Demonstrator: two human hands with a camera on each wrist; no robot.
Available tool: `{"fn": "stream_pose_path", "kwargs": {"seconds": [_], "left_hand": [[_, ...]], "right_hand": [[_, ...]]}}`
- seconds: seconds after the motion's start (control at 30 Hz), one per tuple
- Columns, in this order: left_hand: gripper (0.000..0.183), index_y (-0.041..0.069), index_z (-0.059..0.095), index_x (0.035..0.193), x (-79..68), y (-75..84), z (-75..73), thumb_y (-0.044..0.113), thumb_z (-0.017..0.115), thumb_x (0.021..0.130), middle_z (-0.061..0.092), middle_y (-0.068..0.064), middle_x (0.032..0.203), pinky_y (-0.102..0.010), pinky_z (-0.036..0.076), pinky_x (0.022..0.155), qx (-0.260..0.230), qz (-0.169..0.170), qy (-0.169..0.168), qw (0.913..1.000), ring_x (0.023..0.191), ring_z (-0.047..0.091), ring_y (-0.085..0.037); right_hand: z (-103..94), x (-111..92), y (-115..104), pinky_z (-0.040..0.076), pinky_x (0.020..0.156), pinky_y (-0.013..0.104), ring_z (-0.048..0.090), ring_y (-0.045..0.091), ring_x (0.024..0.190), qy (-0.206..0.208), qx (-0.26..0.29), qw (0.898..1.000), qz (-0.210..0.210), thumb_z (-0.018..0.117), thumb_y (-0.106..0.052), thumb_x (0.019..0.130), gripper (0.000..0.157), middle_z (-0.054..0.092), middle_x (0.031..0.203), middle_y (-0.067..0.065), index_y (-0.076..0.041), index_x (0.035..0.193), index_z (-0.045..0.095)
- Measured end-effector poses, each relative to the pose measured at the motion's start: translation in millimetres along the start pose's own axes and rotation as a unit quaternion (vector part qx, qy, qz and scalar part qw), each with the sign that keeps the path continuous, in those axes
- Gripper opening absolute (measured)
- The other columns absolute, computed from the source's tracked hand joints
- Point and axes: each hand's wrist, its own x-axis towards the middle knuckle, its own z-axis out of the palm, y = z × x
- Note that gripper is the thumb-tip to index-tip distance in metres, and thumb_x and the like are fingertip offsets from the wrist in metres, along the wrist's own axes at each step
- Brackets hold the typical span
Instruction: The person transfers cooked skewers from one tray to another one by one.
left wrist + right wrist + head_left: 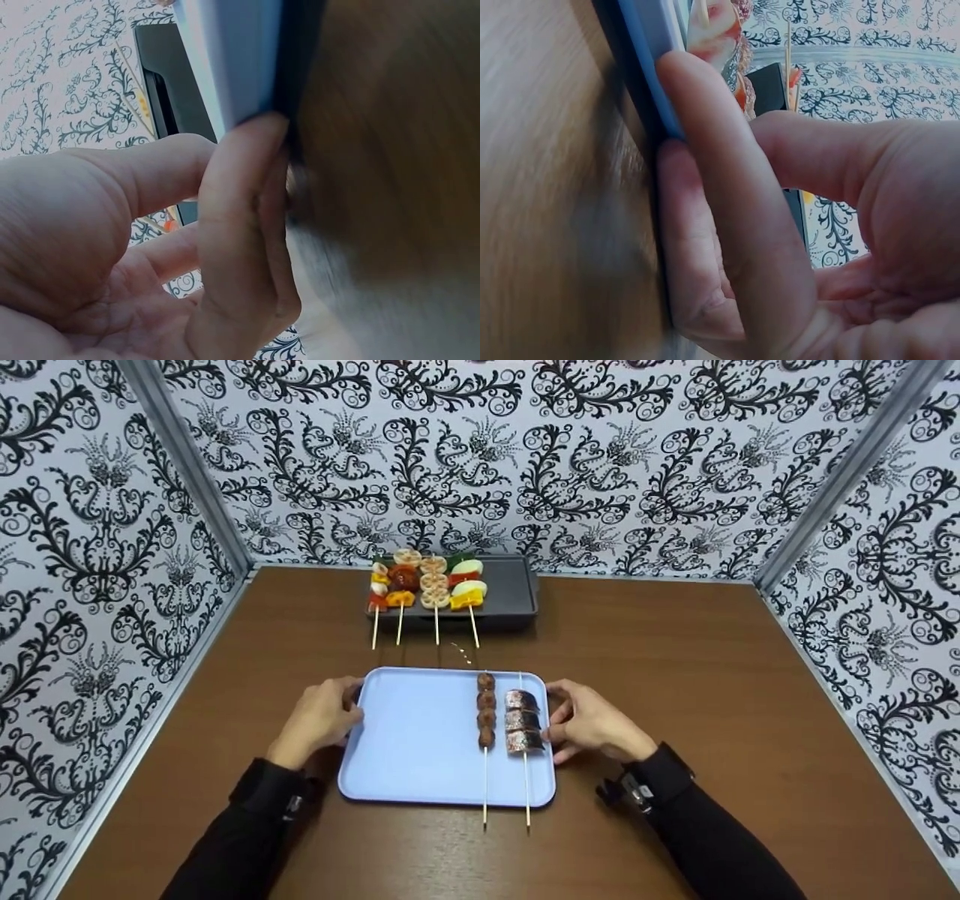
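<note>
A pale blue rectangular tray (420, 735) is on the brown table. On its right half lie two skewers side by side: a meatball skewer (486, 712) and a skewer of fish pieces (523, 721), their sticks reaching past the near rim. My left hand (321, 718) grips the tray's left edge with curled fingers; in the left wrist view a fingertip (262, 131) presses against the rim. Opposite it, my right hand (589, 721) holds the right edge, beside the fish. The right wrist view shows fingers (720, 165) against that rim, some of them at its underside.
Behind the tray stands a dark grey grill plate (510, 585). Several vegetable skewers (435, 585) lie across its left part, sticks jutting toward me. A patterned wall (480, 465) closes off the back, with similar panels at both sides. Small pale marks (461, 652) show on the tabletop.
</note>
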Motion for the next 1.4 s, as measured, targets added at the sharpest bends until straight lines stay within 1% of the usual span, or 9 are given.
{"fn": "stream_pose_path", "kwargs": {"seconds": [0.37, 0.47, 0.57, 0.67, 0.77, 0.9, 1.0, 1.2, 1.4], "left_hand": [[0.055, -0.01, 0.066, 0.156, -4.7, 5.1, -1.3, 0.004, 0.075, 0.103, 0.075, -0.014, 0.093, -0.03, 0.066, 0.057, 0.012, 0.011, 0.042, 0.999, 0.065, 0.073, -0.016], [0.053, -0.009, 0.069, 0.152, -7.2, 8.9, -2.3, 0.012, 0.079, 0.105, 0.079, -0.017, 0.097, -0.036, 0.065, 0.067, 0.04, 0.02, 0.074, 0.9963, 0.074, 0.076, -0.022], [0.051, -0.008, 0.072, 0.149, -9.5, 14.1, -6.2, 0.02, 0.081, 0.107, 0.081, -0.021, 0.104, -0.049, 0.062, 0.082, 0.06, 0.029, 0.106, 0.9921, 0.094, 0.077, -0.035], [0.053, -0.008, 0.071, 0.149, -12.2, 19.6, -13.1, 0.024, 0.08, 0.108, 0.081, -0.027, 0.115, -0.061, 0.061, 0.095, 0.053, 0.036, 0.127, 0.9899, 0.109, 0.076, -0.043], [0.055, -0.01, 0.068, 0.151, -11.3, 23.9, -20.6, 0.024, 0.079, 0.109, 0.079, -0.031, 0.122, -0.064, 0.061, 0.102, 0.038, 0.05, 0.144, 0.9875, 0.115, 0.076, -0.048], [0.06, -0.013, 0.064, 0.154, -7.0, 27.9, -26.8, 0.025, 0.08, 0.109, 0.076, -0.034, 0.123, -0.064, 0.06, 0.105, 0.023, 0.069, 0.164, 0.9838, 0.115, 0.074, -0.05], [0.066, -0.013, 0.061, 0.157, -0.2, 33.8, -30.4, 0.026, 0.082, 0.108, 0.075, -0.036, 0.127, -0.065, 0.058, 0.108, 0.013, 0.069, 0.167, 0.9834, 0.118, 0.072, -0.051], [0.075, -0.006, 0.057, 0.165, 14.5, 47.3, -36.8, 0.034, 0.083, 0.108, 0.062, -0.039, 0.156, -0.069, 0.049, 0.126, 0.0, 0.043, 0.142, 0.9889, 0.143, 0.06, -0.056], [0.069, 0.001, 0.062, 0.164, 33.3, 53.8, -38.2, 0.035, 0.083, 0.107, 0.063, -0.035, 0.161, -0.069, 0.05, 0.127, -0.022, 0.029, 0.131, 0.9907, 0.149, 0.059, -0.055]], "right_hand": [[2.7, 1, 3, 0.075, 0.069, 0.044, 0.076, 0.027, 0.078, 0.012, 0.017, 1.0, -0.011, 0.079, 0.014, 0.092, 0.093, 0.065, 0.107, 0.018, 0.004, 0.176, 0.037], [2.7, 0, 4, 0.075, 0.069, 0.042, 0.076, 0.026, 0.077, 0.008, 0.019, 1.0, -0.017, 0.077, 0.014, 0.092, 0.093, 0.065, 0.106, 0.018, 0.005, 0.175, 0.037], [1.7, -1, 6, 0.075, 0.068, 0.041, 0.077, 0.026, 0.076, 0.004, 0.019, 1.0, -0.019, 0.076, 0.015, 0.093, 0.092, 0.067, 0.105, 0.018, 0.006, 0.175, 0.036], [2.4, 0, 6, 0.075, 0.068, 0.042, 0.077, 0.026, 0.076, 0.002, 0.02, 1.0, -0.02, 0.076, 0.015, 0.093, 0.093, 0.068, 0.105, 0.018, 0.007, 0.176, 0.036], [2.4, 0, 6, 0.074, 0.068, 0.041, 0.077, 0.026, 0.076, 0.008, 0.019, 1.0, -0.022, 0.076, 0.015, 0.093, 0.092, 0.067, 0.105, 0.017, 0.006, 0.176, 0.037], [3.3, 1, 5, 0.074, 0.068, 0.041, 0.077, 0.026, 0.077, 0.013, 0.017, 1.0, -0.019, 0.075, 0.016, 0.093, 0.092, 0.067, 0.104, 0.017, 0.005, 0.176, 0.037], [3.2, 1, 4, 0.074, 0.068, 0.042, 0.077, 0.026, 0.077, 0.015, 0.017, 1.0, -0.019, 0.075, 0.016, 0.092, 0.093, 0.067, 0.104, 0.017, 0.005, 0.176, 0.037], [3.4, 1, 3, 0.074, 0.068, 0.042, 0.076, 0.026, 0.078, 0.023, 0.013, 1.0, -0.017, 0.074, 0.017, 0.092, 0.093, 0.068, 0.104, 0.017, 0.003, 0.177, 0.039], [5.6, -1, 6, 0.074, 0.067, 0.042, 0.076, 0.025, 0.076, 0.02, 0.017, 0.999, -0.021, 0.072, 0.017, 0.092, 0.093, 0.069, 0.103, 0.019, 0.004, 0.177, 0.039]]}}
